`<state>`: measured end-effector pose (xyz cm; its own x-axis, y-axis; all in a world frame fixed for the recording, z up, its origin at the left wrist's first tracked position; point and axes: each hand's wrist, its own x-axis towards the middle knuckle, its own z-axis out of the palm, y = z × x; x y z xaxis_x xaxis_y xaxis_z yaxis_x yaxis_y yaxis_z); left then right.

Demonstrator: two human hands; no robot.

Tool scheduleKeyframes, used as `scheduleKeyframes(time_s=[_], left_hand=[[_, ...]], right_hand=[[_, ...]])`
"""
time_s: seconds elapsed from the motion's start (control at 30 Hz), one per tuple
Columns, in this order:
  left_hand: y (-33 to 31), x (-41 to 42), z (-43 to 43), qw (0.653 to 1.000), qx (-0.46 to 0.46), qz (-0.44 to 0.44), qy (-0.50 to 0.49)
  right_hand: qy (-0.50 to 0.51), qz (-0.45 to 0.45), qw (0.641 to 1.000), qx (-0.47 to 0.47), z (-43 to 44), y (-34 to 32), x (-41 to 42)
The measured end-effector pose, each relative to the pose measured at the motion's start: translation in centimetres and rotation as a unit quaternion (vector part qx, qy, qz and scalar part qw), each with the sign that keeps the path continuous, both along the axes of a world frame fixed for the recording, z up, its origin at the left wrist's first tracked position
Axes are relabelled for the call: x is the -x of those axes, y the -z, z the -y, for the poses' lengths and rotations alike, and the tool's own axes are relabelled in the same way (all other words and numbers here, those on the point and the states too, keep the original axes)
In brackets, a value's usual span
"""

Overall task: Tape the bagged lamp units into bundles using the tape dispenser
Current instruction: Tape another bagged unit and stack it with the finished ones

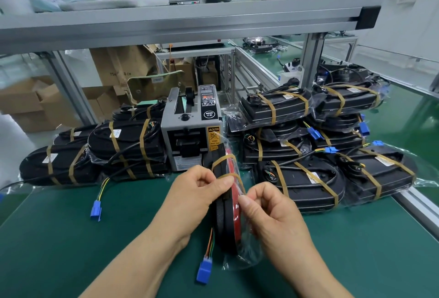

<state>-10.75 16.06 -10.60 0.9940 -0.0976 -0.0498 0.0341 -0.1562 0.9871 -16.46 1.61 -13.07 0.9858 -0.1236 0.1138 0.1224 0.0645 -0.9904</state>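
A: While both hands work the strip, note the grip. Fingers (225,181) of the left hand (199,189) are curled and pinch the brown tape strip (228,175) where it crosses the top edge of the lamp bundle (226,224). The right hand (273,212) pinches the strip's other end against the clear bag (240,258).

B: Bundle position?

A: It stands on edge on the desk (71,238), just in front of the tape dispenser (190,131). One band (223,158) circles it nearer the dispenser.

B: Advice for this step?

A: Judgement only: draw the strip taut before pressing, keep it parallel to the first band, and flatten the bag beneath. Keep the dangling blue connector (204,271) clear of the wrap.

B: Surroundings?

A: Taped bundles (123,148) lie left of the dispenser, and a larger stack (308,174) lies right of it.
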Motion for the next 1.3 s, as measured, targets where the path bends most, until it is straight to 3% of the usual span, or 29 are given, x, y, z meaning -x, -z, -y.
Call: scheduleKeyframes(time_s=[0.23,0.5,0.67,0.83,1.17,1.3], left_hand=[[0.6,1.5,-0.6,0.992,0.099,-0.058,0.048],[0.3,2.4,-0.1,0.968,0.224,-0.112,0.015],[1.1,3.4,0.9,0.991,0.123,-0.045,-0.016],[1.1,3.6,1.4,0.998,0.064,-0.008,-0.023],[0.1,3.7,1.2,1.0,-0.012,-0.008,0.027],[-0.2,2.9,0.4,0.998,-0.01,-0.021,0.064]], right_hand=[[0.016,-0.014,1.0,0.0,0.5,0.4,0.2],[-0.012,-0.072,0.997,0.012,0.8,-0.4,0.1],[0.083,-0.09,0.969,0.213,0.6,-1.9,-2.1],[0.081,-0.071,0.939,0.327,0.3,-3.9,-5.0],[0.087,-0.002,0.908,0.41,-0.8,-4.9,-11.6],[0.099,-0.021,0.922,0.374,-0.8,-4.1,-12.4]])
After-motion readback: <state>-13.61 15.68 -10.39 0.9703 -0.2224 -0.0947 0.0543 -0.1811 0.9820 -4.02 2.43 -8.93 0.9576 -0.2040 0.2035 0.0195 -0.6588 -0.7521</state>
